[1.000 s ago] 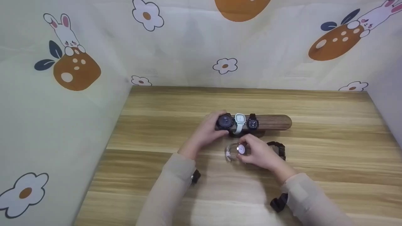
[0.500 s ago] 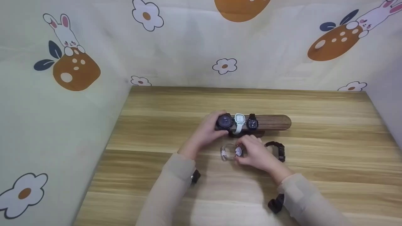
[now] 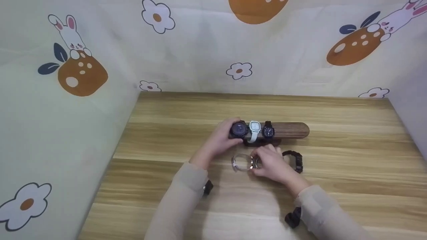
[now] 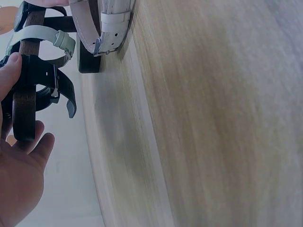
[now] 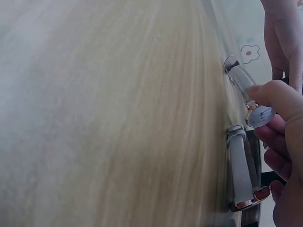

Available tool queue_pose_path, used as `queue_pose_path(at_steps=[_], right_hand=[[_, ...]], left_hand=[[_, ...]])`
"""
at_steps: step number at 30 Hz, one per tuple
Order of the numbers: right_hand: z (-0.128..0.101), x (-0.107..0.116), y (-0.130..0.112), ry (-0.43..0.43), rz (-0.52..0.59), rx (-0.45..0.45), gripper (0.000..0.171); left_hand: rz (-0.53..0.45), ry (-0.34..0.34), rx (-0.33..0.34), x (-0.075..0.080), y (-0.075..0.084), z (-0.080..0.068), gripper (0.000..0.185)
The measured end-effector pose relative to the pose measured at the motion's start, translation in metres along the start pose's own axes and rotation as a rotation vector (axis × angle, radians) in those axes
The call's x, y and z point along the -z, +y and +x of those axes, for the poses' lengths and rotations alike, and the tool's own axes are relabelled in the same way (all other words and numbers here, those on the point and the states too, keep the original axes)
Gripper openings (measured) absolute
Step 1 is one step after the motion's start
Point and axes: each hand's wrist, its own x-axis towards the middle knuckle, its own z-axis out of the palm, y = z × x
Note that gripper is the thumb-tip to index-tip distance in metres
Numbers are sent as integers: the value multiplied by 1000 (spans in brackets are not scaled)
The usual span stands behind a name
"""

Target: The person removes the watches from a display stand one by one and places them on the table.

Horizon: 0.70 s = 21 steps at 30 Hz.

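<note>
Right now, quick notes:
Right hand grip: right hand (image 3: 272, 163) pinches the pale-strap watch (image 3: 243, 162) at its case, thumb and fingertips clamped on the small round dial; confirmed in the right wrist view, watch (image 5: 253, 113).
Watch position: low over the wooden table (image 3: 333, 173), just in front of the stand's foot, strap loop sticking out to the person's left; cannot tell if it touches the table.
Left hand grip: left hand (image 3: 222, 138) wraps the left end of the wooden watch stand (image 3: 293, 130), fingers curled round the bar beside the round dark watch (image 3: 239, 129); in the left wrist view the thumb (image 4: 12, 71) lies on that strap.
On the stand: dark round watch, white square watch (image 3: 255, 127), small black watch (image 3: 268, 131), side by side; right part of the bar is bare.
Nearby: dark bracelet watch (image 3: 295, 160) lies on the table just right of the right hand.
Doing it well (judgement): hold by the case, not the strap; keep the loop open and square to the bar; left hand steadying the stand so it won't tip.
Backdrop: bunny-print cloth (image 3: 76, 60) around the table.
</note>
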Motion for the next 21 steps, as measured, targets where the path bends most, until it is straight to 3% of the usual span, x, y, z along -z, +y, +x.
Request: queue_pose_path(at_steps=[21], right_hand=[[-2, -6, 4, -24, -9, -2, 45]], left_hand=[[5, 12, -11, 0, 0, 0, 69]])
